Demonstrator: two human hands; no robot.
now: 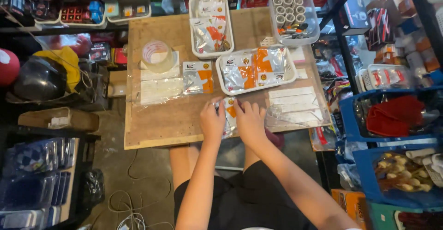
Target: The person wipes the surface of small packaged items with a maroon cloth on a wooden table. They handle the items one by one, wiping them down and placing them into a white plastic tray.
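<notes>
Both my hands rest near the front edge of a wooden table (161, 128), pressed together on one silver and orange foil packet (229, 111). My left hand (212, 121) covers the packet's left side and my right hand (249, 122) its right side, fingers curled over it. A matching packet (198, 77) lies flat further back on the left. Just beyond my hands, a white tray (290, 75) holds several more such packets. Most of the packet under my hands is hidden.
A second white tray (194, 50) of packets and a clear tub (314, 31) of small rolls stand at the back. A tape roll (156, 56) sits back left. Clear sleeves with white labels (159, 90) lie left, more (295, 103) right. Blue crates (357, 119) crowd the right.
</notes>
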